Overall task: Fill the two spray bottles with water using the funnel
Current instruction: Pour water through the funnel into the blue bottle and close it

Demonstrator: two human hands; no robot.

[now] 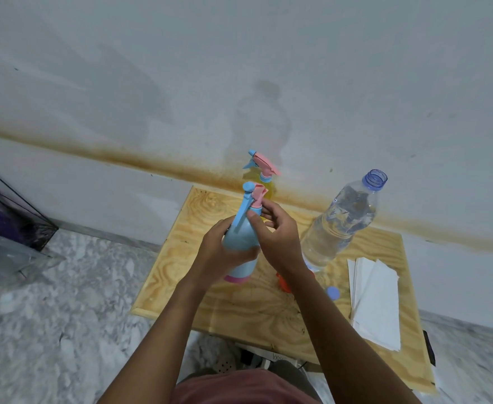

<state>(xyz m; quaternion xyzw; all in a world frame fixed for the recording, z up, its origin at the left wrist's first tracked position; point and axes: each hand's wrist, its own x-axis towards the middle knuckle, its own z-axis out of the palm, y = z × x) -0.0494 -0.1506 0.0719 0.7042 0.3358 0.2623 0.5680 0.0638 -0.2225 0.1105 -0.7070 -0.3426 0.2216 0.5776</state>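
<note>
A blue spray bottle [243,265] with a pink base stands on the wooden table [198,298]. My left hand [219,252] grips its body. My right hand [280,237] pinches the collar under its pink and blue spray head [252,196]. Behind it, near the wall, stands a yellow spray bottle [267,186] with a pink spray head screwed on. An open clear water bottle [341,220], partly full, stands to the right. An orange funnel [283,282] lies mostly hidden under my right wrist.
A blue bottle cap [333,293] lies on the table beside a stack of white paper napkins [376,301] at the right. A dark wire basket [9,211] sits on the marble floor at the left. The wall runs close behind the table.
</note>
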